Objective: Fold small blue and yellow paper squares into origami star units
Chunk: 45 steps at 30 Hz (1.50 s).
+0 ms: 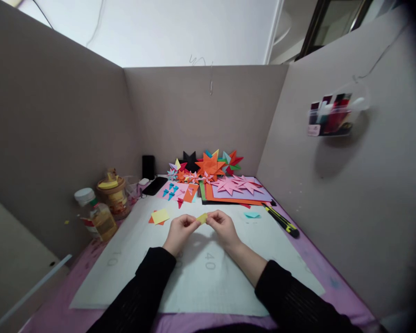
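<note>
Two hands holding one yellow paper, one yellow-black cutter

The left hand and the right hand are both bare, with small, round fingertips. Back from the grip on the left side is a black left sleeve, which stops close to the wrist. On the other side of the grip, the black right sleeve stops farther back, so more of the right forearm shows. Both sleeves look soft and have thin, faint lines. Nearest the body, behind the grip, is a bit of dark cloth.
</note>
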Each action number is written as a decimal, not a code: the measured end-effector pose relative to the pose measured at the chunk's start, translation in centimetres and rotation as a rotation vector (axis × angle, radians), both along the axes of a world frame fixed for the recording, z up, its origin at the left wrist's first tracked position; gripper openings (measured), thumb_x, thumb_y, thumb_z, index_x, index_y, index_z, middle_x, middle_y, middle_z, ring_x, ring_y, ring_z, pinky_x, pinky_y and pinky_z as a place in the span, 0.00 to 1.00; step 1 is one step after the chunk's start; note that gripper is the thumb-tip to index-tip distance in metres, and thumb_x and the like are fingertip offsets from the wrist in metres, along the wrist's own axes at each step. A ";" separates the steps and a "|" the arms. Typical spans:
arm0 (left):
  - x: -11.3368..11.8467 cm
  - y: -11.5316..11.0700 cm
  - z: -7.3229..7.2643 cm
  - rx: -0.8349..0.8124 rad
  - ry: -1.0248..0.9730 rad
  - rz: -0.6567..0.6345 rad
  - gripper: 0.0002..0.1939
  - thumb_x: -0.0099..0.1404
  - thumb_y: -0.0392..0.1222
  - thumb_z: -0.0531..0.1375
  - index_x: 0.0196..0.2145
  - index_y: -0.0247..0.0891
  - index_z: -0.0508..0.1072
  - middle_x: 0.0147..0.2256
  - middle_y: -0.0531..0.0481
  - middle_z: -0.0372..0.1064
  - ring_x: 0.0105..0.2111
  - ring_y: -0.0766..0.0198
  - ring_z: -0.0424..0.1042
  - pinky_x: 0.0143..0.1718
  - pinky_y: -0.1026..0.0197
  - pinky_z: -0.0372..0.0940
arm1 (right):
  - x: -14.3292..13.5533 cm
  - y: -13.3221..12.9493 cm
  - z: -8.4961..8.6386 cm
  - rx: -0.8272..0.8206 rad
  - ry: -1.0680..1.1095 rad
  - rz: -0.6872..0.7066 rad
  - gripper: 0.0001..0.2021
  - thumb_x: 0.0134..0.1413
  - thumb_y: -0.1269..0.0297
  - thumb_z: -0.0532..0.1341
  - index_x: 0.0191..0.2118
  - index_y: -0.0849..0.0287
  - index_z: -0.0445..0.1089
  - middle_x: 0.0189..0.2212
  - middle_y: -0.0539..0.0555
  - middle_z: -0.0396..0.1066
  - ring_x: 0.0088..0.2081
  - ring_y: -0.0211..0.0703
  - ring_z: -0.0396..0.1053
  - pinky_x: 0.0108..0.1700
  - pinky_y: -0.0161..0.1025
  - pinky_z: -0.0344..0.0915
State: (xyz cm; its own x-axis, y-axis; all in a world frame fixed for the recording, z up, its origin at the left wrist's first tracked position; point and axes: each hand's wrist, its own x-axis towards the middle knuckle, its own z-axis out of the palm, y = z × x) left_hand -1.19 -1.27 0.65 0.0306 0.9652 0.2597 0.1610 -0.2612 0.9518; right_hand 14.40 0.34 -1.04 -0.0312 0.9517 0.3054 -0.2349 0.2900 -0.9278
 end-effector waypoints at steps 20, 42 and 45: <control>-0.1 0.0 0.1 0.010 -0.021 0.006 0.11 0.51 0.45 0.63 0.22 0.33 0.70 0.23 0.51 0.68 0.24 0.68 0.64 0.26 0.66 0.58 | -0.2 0.0 0.1 0.010 -0.022 -0.040 0.08 0.40 0.63 0.65 0.21 0.60 0.67 0.29 0.53 0.69 0.32 0.41 0.65 0.36 0.38 0.61; 0.4 -0.4 0.6 -0.052 -0.037 0.047 0.12 0.48 0.44 0.65 0.18 0.33 0.69 0.20 0.51 0.68 0.22 0.68 0.64 0.25 0.66 0.59 | -1.0 -0.7 0.6 -0.018 0.076 -0.098 0.08 0.40 0.66 0.63 0.19 0.60 0.64 0.26 0.51 0.68 0.29 0.39 0.64 0.35 0.37 0.61; 0.4 -0.4 0.6 -0.055 -0.043 0.056 0.13 0.47 0.45 0.65 0.18 0.33 0.69 0.20 0.51 0.68 0.22 0.68 0.64 0.25 0.66 0.59 | -1.0 -0.6 0.5 -0.029 0.072 -0.089 0.08 0.40 0.67 0.63 0.19 0.60 0.64 0.26 0.51 0.68 0.30 0.39 0.64 0.36 0.37 0.61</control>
State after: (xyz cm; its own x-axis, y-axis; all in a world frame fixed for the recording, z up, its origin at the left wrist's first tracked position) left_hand -0.76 -1.63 1.22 -0.0343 0.9779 0.2063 0.1325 -0.2001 0.9708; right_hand 13.43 -0.29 -0.57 0.0747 0.9583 0.2757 -0.2759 0.2855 -0.9178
